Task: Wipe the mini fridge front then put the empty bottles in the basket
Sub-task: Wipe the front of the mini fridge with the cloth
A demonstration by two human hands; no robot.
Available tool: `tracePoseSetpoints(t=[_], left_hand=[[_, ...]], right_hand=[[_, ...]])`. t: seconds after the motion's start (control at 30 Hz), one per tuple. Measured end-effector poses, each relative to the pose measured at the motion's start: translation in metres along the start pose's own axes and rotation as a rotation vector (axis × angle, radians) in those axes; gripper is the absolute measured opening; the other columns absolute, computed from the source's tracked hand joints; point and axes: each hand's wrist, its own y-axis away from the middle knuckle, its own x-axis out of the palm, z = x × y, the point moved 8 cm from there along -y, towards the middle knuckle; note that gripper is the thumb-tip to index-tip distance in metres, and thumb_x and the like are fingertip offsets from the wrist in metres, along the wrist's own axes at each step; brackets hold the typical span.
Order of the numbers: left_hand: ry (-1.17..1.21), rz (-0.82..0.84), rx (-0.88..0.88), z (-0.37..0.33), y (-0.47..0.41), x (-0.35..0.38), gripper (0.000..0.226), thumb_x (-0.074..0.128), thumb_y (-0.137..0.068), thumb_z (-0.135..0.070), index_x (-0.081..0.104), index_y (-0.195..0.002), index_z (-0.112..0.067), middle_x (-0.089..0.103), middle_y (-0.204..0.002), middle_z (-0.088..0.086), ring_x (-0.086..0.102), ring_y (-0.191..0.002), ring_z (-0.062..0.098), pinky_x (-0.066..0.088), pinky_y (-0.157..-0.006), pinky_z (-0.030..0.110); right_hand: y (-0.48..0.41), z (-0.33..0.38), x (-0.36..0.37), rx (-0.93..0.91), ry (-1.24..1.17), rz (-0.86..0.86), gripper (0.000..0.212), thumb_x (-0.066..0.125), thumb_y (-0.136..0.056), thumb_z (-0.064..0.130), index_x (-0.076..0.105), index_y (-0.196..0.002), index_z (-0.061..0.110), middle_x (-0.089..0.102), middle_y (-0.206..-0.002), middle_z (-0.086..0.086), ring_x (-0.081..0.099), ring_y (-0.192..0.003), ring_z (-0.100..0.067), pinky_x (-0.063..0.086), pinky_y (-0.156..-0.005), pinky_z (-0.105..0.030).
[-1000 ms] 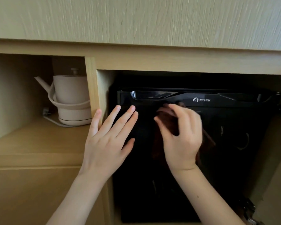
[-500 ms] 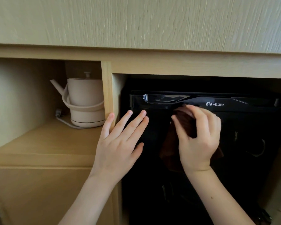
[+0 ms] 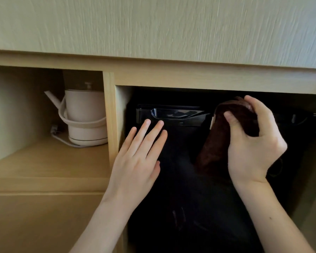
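Mini fridge front (image 3: 181, 179) gets the brown cloth (image 3: 224, 143), gripped in the right hand (image 3: 252, 148) near its top edge. Left hand (image 3: 135, 165) rests flat on the door, fingers straight and slightly apart.

I log: kettle (image 3: 84, 114) on the shelf (image 3: 44, 161) at 9 o'clock, cord (image 3: 60, 137) at its 8 o'clock. Divider (image 3: 109, 115) between shelf and mini fridge (image 3: 190, 189), recessed at 4 o'clock. Left hand (image 3: 137, 161) on the fridge front; cloth (image 3: 217, 143) in right hand (image 3: 252, 148) at the front's 1 o'clock.

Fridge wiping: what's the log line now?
step: wiping mini fridge front | left hand: flat on front | right hand: grips brown cloth
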Motion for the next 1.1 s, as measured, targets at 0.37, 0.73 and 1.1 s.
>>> tracePoseSetpoints(t=[0.37,0.73,1.1], left_hand=[[0.394,-0.04,-0.261,0.013,0.014,0.017,0.089,0.078,-0.082,-0.014,0.028,-0.155,-0.022,0.002,-0.167,-0.008,0.018,-0.152,0.019,0.028,-0.11,0.02],[0.4,-0.007,-0.233,0.012,0.013,0.017,0.094,0.078,-0.081,-0.011,0.022,-0.156,-0.023,0.003,-0.166,-0.016,0.006,-0.154,0.01,0.031,-0.099,0.007],[0.47,0.02,-0.228,0.012,0.014,0.018,0.091,0.071,-0.086,-0.003,0.018,-0.157,-0.025,-0.006,-0.164,-0.023,-0.006,-0.152,0.001,0.045,-0.099,0.015]], right_hand=[[0.064,-0.008,0.039,-0.132,0.05,0.256,0.053,0.062,-0.089,0.023,0.047,-0.135,0.001,0.048,-0.146,-0.013,0.034,-0.14,-0.018,0.035,-0.114,-0.034],[0.05,-0.02,0.016,-0.044,-0.067,0.034,0.037,0.067,-0.093,0.021,0.06,-0.125,0.006,0.058,-0.132,-0.008,0.049,-0.126,-0.015,0.037,-0.109,-0.031],[0.094,-0.019,0.026,-0.295,-0.065,0.363,0.037,0.07,-0.093,0.022,0.062,-0.126,0.006,0.06,-0.132,-0.004,0.054,-0.123,-0.025,0.038,-0.108,-0.035]])
